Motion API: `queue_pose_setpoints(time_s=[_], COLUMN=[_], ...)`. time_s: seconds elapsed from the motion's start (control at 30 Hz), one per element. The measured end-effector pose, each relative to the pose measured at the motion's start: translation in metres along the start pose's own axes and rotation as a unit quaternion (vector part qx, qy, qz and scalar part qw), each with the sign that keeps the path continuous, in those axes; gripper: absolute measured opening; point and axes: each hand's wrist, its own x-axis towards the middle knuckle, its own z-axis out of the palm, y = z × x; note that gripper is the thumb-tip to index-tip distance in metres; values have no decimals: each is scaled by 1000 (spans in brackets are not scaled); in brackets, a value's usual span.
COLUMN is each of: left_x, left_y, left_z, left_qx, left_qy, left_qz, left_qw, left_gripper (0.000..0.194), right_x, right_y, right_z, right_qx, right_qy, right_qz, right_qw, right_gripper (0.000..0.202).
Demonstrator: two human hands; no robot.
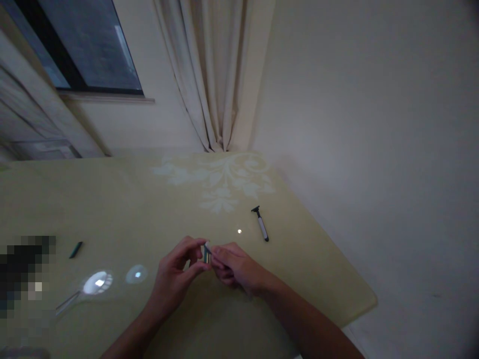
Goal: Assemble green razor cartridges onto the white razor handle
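Note:
My left hand (178, 267) pinches a small dark green strip-like piece (205, 254), which looks like a razor cartridge, upright between thumb and forefinger. My right hand (234, 267) is closed right beside it, fingertips at the piece. A small whitish tip (208, 245) shows between the hands at the top of the piece; the rest of what the right fingers grip is hidden. Beyond my right hand lies a razor (262, 225) with a grey and black handle, its black head pointing away. Another small dark green piece (76, 250) of similar shape lies to the left.
The yellowish table (318, 259) has a glossy top with a pale floral pattern and bright light reflections. Its right edge slants beside a plain wall (366, 124). Curtains (213, 75) and a window (93, 45) are behind. A blurred-out dark patch covers the far left.

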Motion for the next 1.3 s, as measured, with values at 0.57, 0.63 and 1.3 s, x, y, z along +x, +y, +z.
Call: queue_pose_setpoints(time_s=[0.57, 0.63, 1.3], left_x=[2, 1, 5], left_y=[2, 2, -1], left_z=[0, -1, -1], left_qx=[13, 18, 2], left_qy=[5, 8, 30], left_qz=[-12, -18, -34], left_qw=[1000, 1000, 999], left_gripper=[29, 29, 29], right_x=[-1, -1, 0], right_y=[0, 0, -2], right_z=[1, 1, 2], right_qx=[-2, -11, -22], right_qy=[4, 10, 26], right_qz=[10, 19, 28], right_qw=[1000, 1000, 999], right_gripper=[54, 53, 54])
